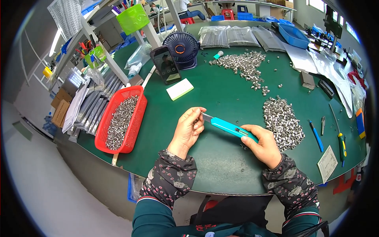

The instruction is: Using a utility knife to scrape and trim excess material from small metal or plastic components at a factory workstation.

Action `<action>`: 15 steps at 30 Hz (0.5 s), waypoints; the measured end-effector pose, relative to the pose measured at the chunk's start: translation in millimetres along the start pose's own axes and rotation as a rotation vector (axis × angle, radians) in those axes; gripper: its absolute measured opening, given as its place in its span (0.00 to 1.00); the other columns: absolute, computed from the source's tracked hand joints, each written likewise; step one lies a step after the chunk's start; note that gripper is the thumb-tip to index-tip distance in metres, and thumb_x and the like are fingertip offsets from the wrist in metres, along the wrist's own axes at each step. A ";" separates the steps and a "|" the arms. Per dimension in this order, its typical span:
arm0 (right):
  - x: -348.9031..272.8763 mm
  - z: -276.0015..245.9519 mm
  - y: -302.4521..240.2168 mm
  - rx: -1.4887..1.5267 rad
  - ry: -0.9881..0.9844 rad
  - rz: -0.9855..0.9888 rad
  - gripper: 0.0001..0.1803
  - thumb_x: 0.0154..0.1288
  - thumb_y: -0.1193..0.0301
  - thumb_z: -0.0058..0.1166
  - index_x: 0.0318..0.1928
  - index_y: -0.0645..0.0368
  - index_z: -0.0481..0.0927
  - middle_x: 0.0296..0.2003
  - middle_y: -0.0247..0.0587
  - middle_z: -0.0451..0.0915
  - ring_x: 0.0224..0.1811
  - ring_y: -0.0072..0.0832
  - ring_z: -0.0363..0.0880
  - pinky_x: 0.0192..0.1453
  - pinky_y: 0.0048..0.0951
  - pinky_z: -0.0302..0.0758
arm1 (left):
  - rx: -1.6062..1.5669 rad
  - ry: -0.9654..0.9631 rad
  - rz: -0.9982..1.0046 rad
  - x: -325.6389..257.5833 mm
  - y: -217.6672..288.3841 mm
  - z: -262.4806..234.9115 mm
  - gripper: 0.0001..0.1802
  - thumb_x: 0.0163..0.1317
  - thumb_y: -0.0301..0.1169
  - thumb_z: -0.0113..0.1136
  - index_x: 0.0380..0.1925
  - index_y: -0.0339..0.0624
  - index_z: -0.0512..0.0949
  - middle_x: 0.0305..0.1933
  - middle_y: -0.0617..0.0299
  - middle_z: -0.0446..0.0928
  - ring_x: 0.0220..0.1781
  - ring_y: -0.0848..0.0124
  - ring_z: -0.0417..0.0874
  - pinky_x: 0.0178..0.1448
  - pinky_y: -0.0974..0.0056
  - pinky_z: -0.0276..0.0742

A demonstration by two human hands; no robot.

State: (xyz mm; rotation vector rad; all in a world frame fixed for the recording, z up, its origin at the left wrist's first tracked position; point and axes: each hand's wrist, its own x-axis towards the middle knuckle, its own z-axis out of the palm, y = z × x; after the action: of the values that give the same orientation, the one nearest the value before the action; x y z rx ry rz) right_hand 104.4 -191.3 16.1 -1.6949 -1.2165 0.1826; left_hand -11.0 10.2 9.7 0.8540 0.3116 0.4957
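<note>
My right hand (263,144) is closed around the handle of a turquoise utility knife (233,128), held above the green table. Its bare blade points left, toward my left hand (188,129). There the thumb and fingers are pinched together at the blade's tip, and whatever small thing they hold is mostly hidden. A heap of small silvery metal sleeves (282,122) lies just beyond my right hand. More such parts are spread in a loose pile (242,65) at the far side. On the left, a red plastic basket (141,118) holds many small metal parts.
A phone (166,66) leans against a dark blue fan (181,48), with a pale notepad (180,89) in front. To the right lie a blue pen-like tool (316,135), a screwdriver (340,144) and a paper card (327,164). Plastic-bagged parts (244,36) and a blue tray (294,35) line the back.
</note>
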 end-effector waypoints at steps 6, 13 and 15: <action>0.2 -5.8 -9.2 -0.173 0.019 -0.080 0.14 0.51 0.70 0.53 0.39 0.62 0.74 0.26 0.45 0.74 0.26 0.38 0.74 0.29 0.30 0.69 | 0.180 -0.081 0.018 2.1 -1.7 -9.1 0.10 0.60 0.33 0.48 0.29 0.37 0.72 0.21 0.68 0.66 0.14 0.86 0.56 0.13 0.81 0.50; 3.5 -7.3 -6.2 -0.122 0.225 -0.117 0.13 0.50 0.72 0.53 0.38 0.61 0.73 0.24 0.43 0.72 0.24 0.37 0.72 0.27 0.30 0.68 | 0.131 -0.032 0.006 2.1 -1.2 -5.4 0.11 0.61 0.34 0.46 0.30 0.37 0.72 0.23 0.65 0.68 0.15 0.85 0.56 0.14 0.81 0.51; 3.2 -4.4 -3.7 -0.136 0.195 -0.143 0.13 0.51 0.71 0.53 0.38 0.61 0.74 0.23 0.43 0.72 0.24 0.37 0.72 0.27 0.30 0.68 | 0.121 -0.031 0.021 2.4 -0.6 -5.3 0.11 0.62 0.34 0.46 0.31 0.37 0.72 0.25 0.65 0.68 0.15 0.85 0.57 0.14 0.81 0.51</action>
State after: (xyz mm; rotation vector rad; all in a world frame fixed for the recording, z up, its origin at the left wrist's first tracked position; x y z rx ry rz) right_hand 106.3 -191.6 22.4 -1.6904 -1.2196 -0.1523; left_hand -11.2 14.5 5.7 0.9824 0.3063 0.4863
